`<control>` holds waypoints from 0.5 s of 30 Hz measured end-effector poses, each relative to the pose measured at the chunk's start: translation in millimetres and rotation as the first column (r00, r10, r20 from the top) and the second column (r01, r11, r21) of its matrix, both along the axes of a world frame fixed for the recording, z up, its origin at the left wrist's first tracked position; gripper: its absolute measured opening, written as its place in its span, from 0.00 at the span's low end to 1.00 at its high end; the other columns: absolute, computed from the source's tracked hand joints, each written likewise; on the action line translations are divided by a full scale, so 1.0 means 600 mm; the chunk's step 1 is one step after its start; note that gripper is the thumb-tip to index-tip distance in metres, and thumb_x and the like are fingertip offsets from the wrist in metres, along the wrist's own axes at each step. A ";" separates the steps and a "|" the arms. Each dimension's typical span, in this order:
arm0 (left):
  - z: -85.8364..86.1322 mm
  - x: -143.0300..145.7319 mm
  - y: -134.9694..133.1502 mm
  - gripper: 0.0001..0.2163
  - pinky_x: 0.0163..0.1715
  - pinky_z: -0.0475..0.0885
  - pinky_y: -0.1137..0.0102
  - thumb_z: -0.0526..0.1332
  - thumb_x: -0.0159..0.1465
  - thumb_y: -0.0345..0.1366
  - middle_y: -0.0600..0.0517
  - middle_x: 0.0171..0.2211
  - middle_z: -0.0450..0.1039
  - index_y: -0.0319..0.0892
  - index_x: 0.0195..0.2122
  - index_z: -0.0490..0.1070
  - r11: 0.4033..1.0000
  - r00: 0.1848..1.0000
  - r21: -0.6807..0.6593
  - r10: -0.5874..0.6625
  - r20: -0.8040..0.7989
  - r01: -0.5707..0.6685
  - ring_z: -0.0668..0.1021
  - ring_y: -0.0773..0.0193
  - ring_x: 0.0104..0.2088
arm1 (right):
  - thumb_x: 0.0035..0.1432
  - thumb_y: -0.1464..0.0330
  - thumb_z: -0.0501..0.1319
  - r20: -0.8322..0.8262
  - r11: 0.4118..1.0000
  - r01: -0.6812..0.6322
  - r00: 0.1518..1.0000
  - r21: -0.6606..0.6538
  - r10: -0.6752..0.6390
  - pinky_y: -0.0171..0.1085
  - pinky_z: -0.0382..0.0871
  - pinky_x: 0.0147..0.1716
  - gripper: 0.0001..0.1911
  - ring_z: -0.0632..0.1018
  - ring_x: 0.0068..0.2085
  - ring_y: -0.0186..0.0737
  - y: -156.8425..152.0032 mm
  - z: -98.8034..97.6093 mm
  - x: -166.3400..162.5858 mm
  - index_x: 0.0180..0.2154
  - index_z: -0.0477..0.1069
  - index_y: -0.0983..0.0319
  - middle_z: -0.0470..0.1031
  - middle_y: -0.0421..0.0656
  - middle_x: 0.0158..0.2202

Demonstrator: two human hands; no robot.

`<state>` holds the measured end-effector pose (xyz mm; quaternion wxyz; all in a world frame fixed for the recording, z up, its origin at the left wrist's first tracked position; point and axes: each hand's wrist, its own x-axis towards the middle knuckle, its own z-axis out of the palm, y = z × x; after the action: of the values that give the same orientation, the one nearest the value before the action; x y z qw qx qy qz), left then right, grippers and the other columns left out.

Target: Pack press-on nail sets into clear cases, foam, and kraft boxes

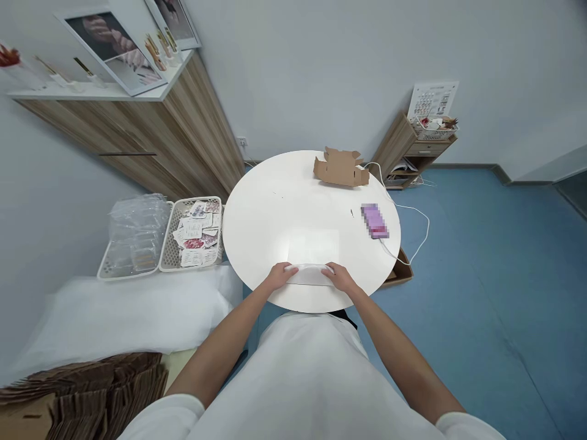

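Note:
My left hand (279, 276) and my right hand (340, 277) are closed on the two ends of a folded edge of a thin white sheet (310, 275). Thumbs point inward toward each other, and the folded strip bows slightly between them. Beyond the fold, a pale rectangle of the sheet lies flat on the round white table (257, 214). Whether the sheet is paper or foam, and whether anything lies inside the fold, I cannot tell.
An unfolded cardboard box (340, 168) lies at the table's far side. A purple blurred device (375, 221) with a white cable (428, 226) rests at the right. On the left stand baskets of cards (192, 235) and clear plastic packs (137, 232).

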<state>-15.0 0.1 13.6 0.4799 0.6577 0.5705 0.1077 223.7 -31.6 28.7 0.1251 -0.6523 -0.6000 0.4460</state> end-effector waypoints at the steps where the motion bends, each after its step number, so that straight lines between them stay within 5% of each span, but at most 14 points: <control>1: -0.005 -0.002 0.001 0.17 0.31 0.65 0.71 0.51 0.56 0.49 0.51 0.32 0.72 0.41 0.33 0.70 0.999 0.999 0.011 0.040 -0.036 -0.040 0.73 0.61 0.34 | 0.54 0.59 0.50 0.007 0.999 0.042 0.999 -0.005 -0.042 0.35 0.62 0.34 0.14 0.72 0.39 0.40 0.004 -0.005 0.000 0.37 0.66 0.59 0.72 0.43 0.39; 6: -0.023 0.000 0.005 0.11 0.28 0.63 0.71 0.53 0.56 0.43 0.51 0.26 0.69 0.41 0.30 0.68 0.975 0.950 0.119 0.209 -0.234 -0.185 0.72 0.62 0.29 | 0.52 0.64 0.52 0.122 0.981 0.194 0.973 0.019 -0.195 0.34 0.62 0.34 0.13 0.71 0.39 0.39 0.014 -0.027 0.002 0.41 0.65 0.60 0.71 0.43 0.39; 10: -0.024 0.001 -0.005 0.14 0.33 0.66 0.69 0.53 0.58 0.41 0.48 0.36 0.69 0.40 0.43 0.63 0.922 0.923 0.270 0.334 -0.191 -0.278 0.73 0.63 0.34 | 0.52 0.69 0.51 0.177 0.981 0.178 0.966 0.077 -0.189 0.36 0.62 0.37 0.15 0.71 0.41 0.40 0.003 -0.038 0.003 0.44 0.63 0.60 0.70 0.43 0.42; 12: -0.018 0.002 -0.013 0.17 0.40 0.65 0.66 0.52 0.59 0.41 0.45 0.44 0.66 0.40 0.47 0.60 0.886 0.935 0.412 0.307 -0.180 -0.212 0.71 0.60 0.42 | 0.52 0.71 0.50 0.200 0.978 0.164 0.962 0.128 -0.187 0.37 0.63 0.39 0.17 0.70 0.42 0.41 -0.007 -0.042 0.002 0.45 0.62 0.60 0.69 0.44 0.43; 15: -0.008 0.013 -0.028 0.17 0.50 0.58 0.61 0.52 0.59 0.41 0.44 0.52 0.59 0.42 0.49 0.60 0.821 0.968 0.564 0.061 -0.244 0.090 0.62 0.56 0.53 | 0.51 0.74 0.49 0.280 0.949 0.151 0.932 0.278 -0.231 0.39 0.62 0.42 0.21 0.67 0.48 0.44 -0.023 -0.041 -0.006 0.49 0.59 0.61 0.65 0.48 0.47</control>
<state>-6.9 -16.5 8.8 0.1856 0.7837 0.5629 0.1858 220.0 -45.1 3.8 0.1544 -0.7484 -0.5970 0.2441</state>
